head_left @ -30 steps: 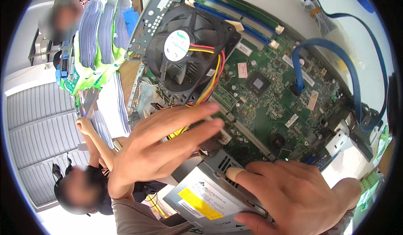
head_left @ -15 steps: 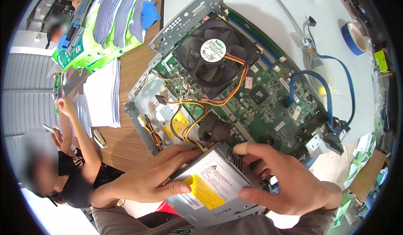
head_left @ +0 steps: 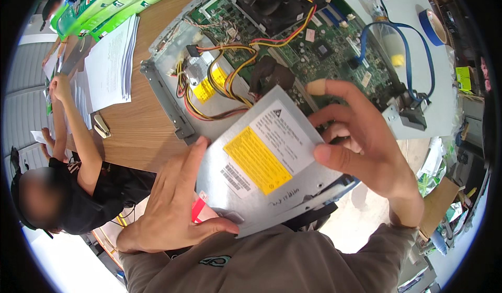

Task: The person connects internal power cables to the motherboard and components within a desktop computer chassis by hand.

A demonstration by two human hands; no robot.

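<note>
A silver power supply (head_left: pixel 261 157) with a white and yellow label is tilted up in front of me, over the near edge of an opened computer case (head_left: pixel 162 97). My left hand (head_left: pixel 170 204) grips its left side, thumb at the lower corner and fingers along the edge. At the right side, my right hand (head_left: pixel 371 157) holds it with the thumb on the edge; the other fingers are partly behind it. A beige wrap (head_left: pixel 316 87) covers one right fingertip. Yellow, red and black cables (head_left: pixel 230 83) run beside the power supply, near a green motherboard (head_left: pixel 340 57).
A black fan (head_left: pixel 256 10) sits at the case's far side. Blue cables (head_left: pixel 431 68) and a roll of blue tape (head_left: pixel 433 27) lie to the right. At left are stacked papers (head_left: pixel 110 63), a stapler (head_left: pixel 102 125) and a co-worker (head_left: pixel 83 167) with raised arms.
The power supply has swung outward, showing more of its labelled face. My left hand has slid down to its lower left side. The view has shifted, so the case appears higher.
</note>
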